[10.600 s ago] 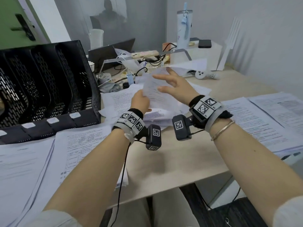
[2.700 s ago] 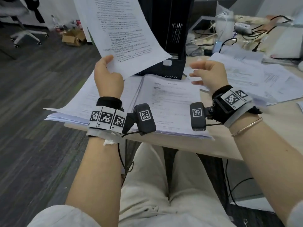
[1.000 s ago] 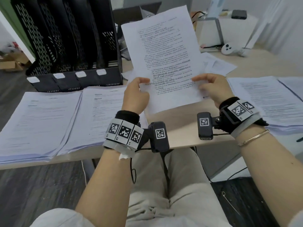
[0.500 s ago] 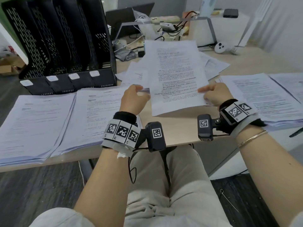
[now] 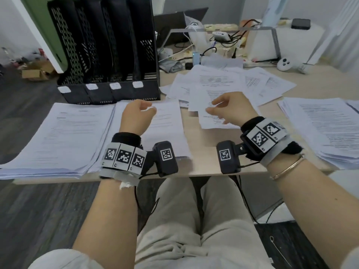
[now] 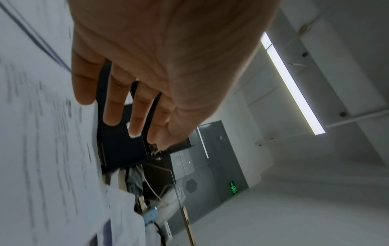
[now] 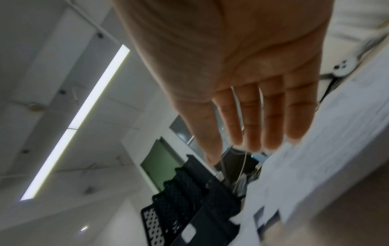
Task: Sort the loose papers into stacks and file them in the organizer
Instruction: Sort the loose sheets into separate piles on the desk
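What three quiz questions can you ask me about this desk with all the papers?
1. True or false: the left hand holds a sheet.
2. How many white labels does the black organizer have on its front? A two, B four, C six.
3. Fill in: the loose papers lie to the person's ___ of the organizer.

Key: 1 false, it holds nothing; 2 B; 3 right.

Loose papers (image 5: 223,84) scattered – organizer (image 5: 108,49) upright (black).
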Available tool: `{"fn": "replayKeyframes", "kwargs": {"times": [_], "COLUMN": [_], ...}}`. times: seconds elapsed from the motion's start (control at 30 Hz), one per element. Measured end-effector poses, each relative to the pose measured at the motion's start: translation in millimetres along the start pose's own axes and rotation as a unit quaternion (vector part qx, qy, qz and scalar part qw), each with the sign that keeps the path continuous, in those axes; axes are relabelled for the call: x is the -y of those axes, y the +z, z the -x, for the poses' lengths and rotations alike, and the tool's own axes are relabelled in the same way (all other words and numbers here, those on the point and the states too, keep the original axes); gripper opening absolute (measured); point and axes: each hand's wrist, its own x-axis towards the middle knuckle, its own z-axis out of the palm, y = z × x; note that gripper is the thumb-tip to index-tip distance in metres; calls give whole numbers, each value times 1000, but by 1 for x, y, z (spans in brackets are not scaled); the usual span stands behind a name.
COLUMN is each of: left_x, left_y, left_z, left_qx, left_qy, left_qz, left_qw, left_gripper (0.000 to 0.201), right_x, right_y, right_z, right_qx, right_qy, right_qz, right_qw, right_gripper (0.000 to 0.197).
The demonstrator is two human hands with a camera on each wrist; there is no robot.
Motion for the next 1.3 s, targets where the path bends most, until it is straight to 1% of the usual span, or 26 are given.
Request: {"fn": "replayKeyframes", "kwargs": {"times": [0.1, 0.17, 0.23, 0.33, 0.37, 0.43, 0.5, 0.53, 0.57, 0.63, 0.7, 0.77, 0.83, 0.9, 1.03, 1.17, 1.3], "left_x": [23, 36, 48, 63, 66, 71, 74, 75, 74, 74, 75, 74, 72, 69, 60, 42, 27], "left_y": [-19, -25, -28, -29, -28, -24, -19, -17, -15, -12, -12, -12, -13, -16, -27, -38, -41], "left_z": [-3, -6, -9, -11, -11, -7, -4, -4, -3, -1, 0, 1, 3, 3, 1, 1, -1], "left_qx": [-31, -39, -41, -43, -27, 43, 107, 123, 130, 137, 141, 137, 123, 102, 68, 36, 11], "left_qy": [-25, -46, -67, -86, -92, -126, -152, -155, -153, -150, -151, -151, -149, -138, -94, -53, -14], "left_qz": [-8, -7, -3, -43, -64, -115, -189, -220, -239, -253, -252, -241, -201, -143, -40, 39, 96], "left_qw": [999, 998, 997, 994, 993, 984, 964, 955, 950, 946, 945, 949, 960, 975, 992, 997, 995], "left_gripper": [30, 31, 32, 39, 43, 52, 64, 68, 72, 76, 78, 76, 69, 61, 53, 50, 49], "right_x": [16, 25, 32, 37, 37, 38, 40, 42, 42, 42, 42, 40, 38, 36, 35, 37, 34], "right_y": [33, 50, 64, 78, 81, 85, 87, 87, 88, 88, 88, 88, 87, 84, 65, 39, 29], "right_z": [2, 3, 2, -1, -3, -5, -4, -3, -3, -3, -4, -3, -2, -1, -2, -13, -31], "right_qx": [68, 112, 160, 211, 219, 225, 227, 224, 218, 190, 179, 209, 229, 209, 125, 33, -41], "right_qy": [-22, -44, -54, -24, -7, 14, 14, 6, 0, -10, 2, 28, 40, 44, 31, 0, 0], "right_qz": [5, 42, 94, 148, 154, 156, 162, 156, 144, 95, 56, 71, 67, 29, -67, -140, -200], "right_qw": [997, 992, 981, 966, 964, 962, 960, 962, 965, 977, 982, 975, 970, 977, 989, 990, 979], "right_gripper": [26, 26, 33, 47, 51, 56, 60, 60, 58, 48, 37, 29, 23, 24, 30, 32, 44]}}
